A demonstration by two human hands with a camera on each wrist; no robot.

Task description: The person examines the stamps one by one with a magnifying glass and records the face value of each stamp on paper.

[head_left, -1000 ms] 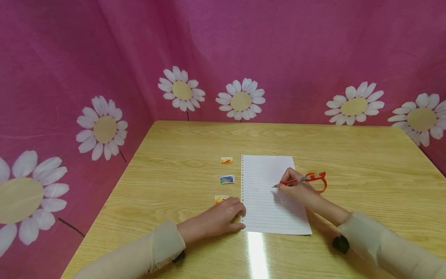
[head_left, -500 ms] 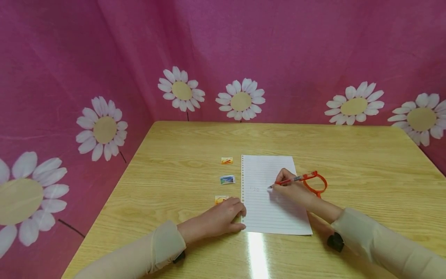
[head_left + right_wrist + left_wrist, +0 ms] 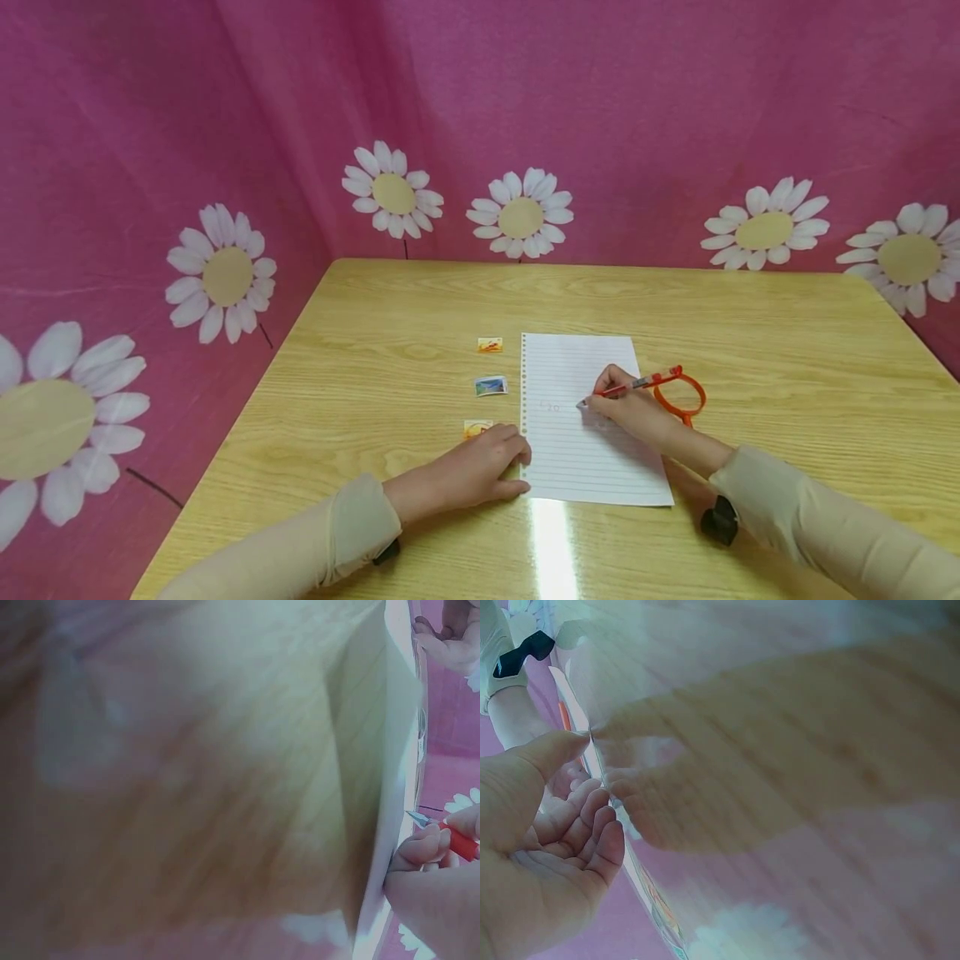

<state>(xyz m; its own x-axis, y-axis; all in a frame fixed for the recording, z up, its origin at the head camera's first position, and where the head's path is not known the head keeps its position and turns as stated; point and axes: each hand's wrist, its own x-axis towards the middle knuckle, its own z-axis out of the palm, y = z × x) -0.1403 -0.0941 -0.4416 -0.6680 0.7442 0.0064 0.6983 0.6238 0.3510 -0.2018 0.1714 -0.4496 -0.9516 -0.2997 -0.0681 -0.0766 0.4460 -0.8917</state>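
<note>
"What lies nearest to you?"

"Your beige sleeves (image 3: 352, 525) reach in from the lower left and lower right of the frame. Your left hand (image 3: 472, 471), below centre, has a loose grip: fingers bent, thumb apart, holding nothing. It touches the left edge of the white ruled paper sheet with punched holes (image 3: 570, 479), which lies flat just below the middle of the frame."

"And your other hand?"

"Your right hand (image 3: 630, 410) rests over the sheet's right half, its grip closed in a pinch around the slim red pen with a metal tip (image 3: 645, 382). The pen slants up to the right, tip near the small, faint handwriting (image 3: 550, 407) on the paper. I can't tell if tip and paper touch."

"What sits beside you there?"

"Just right of the sheet, a round red ring with a handle (image 3: 704, 396), partly behind your right wrist. Left of the sheet, three small picture cards form a column: a yellow-orange one (image 3: 477, 427) partly behind your left hand, a blue-green one (image 3: 491, 385), then another yellow one (image 3: 491, 345)."

"Farthest from you?"

"The pale wood-grain worktop's (image 3: 405, 325) far edge, then magenta cloth with white daisies (image 3: 600, 92) across the upper frame."
</note>
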